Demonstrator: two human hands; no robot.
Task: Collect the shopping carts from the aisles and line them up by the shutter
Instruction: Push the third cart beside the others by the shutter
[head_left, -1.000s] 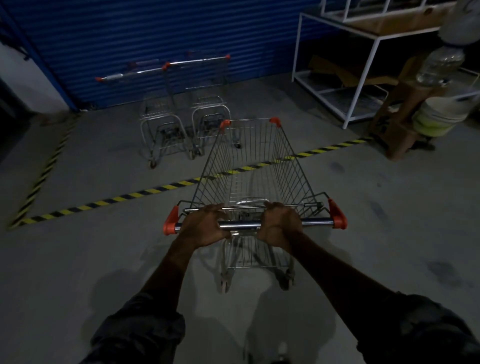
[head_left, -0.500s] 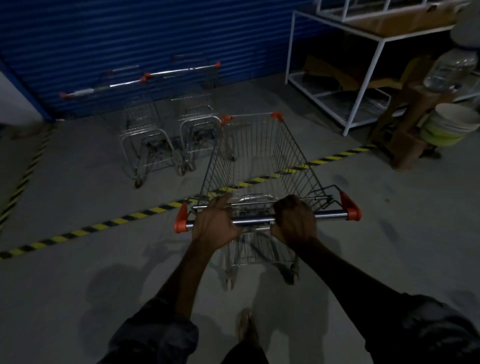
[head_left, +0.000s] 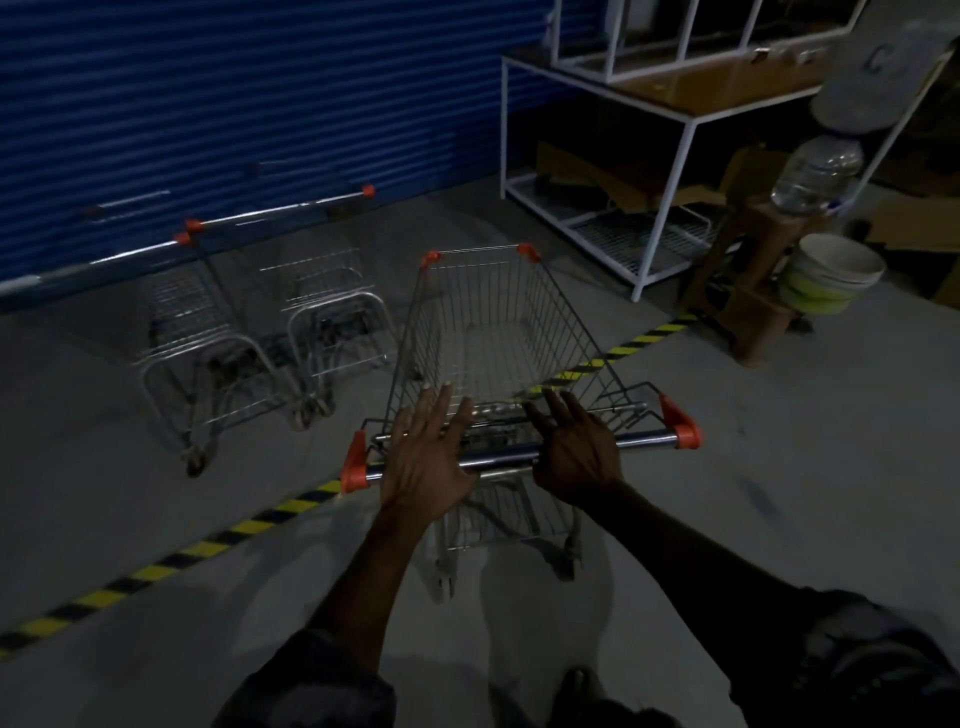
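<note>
The scene is dim, and much of it is hard to read: the two parked shopping carts (head_left: 270, 332) by the blue shutter (head_left: 234, 104) blur into the dark, their wire baskets barely traceable, and the left one's handle runs out of view at the frame's left edge. The person's sleeves are cut off by the bottom edge, and a shoe below is only a dark shape. The wire shopping cart (head_left: 498, 332) in front of the person stands across the yellow-and-black floor tape (head_left: 249, 527), its long axis running from the handle bar (head_left: 509, 457) toward the shutter, nose pointing at it, just to the right of the parked pair. The left hand (head_left: 423, 457) lies over the bar with fingers (head_left: 441, 405) spread wide and straight, gripping nothing. The right hand (head_left: 576, 452) rests on the bar with fingers loose and splayed; whether the palm touches the bar cannot be told. Right of the cart stand a white metal shelf rack (head_left: 670, 156), a brown stool (head_left: 748, 291), stacked buckets (head_left: 831, 273) and a clear water jug (head_left: 815, 174).
</note>
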